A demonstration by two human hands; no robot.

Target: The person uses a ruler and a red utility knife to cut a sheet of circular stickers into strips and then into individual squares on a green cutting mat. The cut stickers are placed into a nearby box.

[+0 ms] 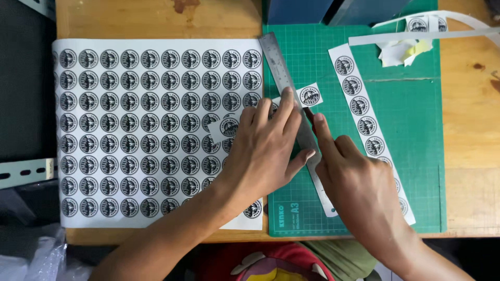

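Left hand (pixel 265 148) lies flat, fingers spread, pressing the steel ruler (pixel 286 88) onto the green mat (pixel 416 171). Right hand (pixel 354 182) grips a knife at the ruler's right edge; blade mostly hidden. Risks: the ruler could skid on the glossy sticker sheet (pixel 151 135) left of it, skewing the cut. Left thumb sits close to the blade path.
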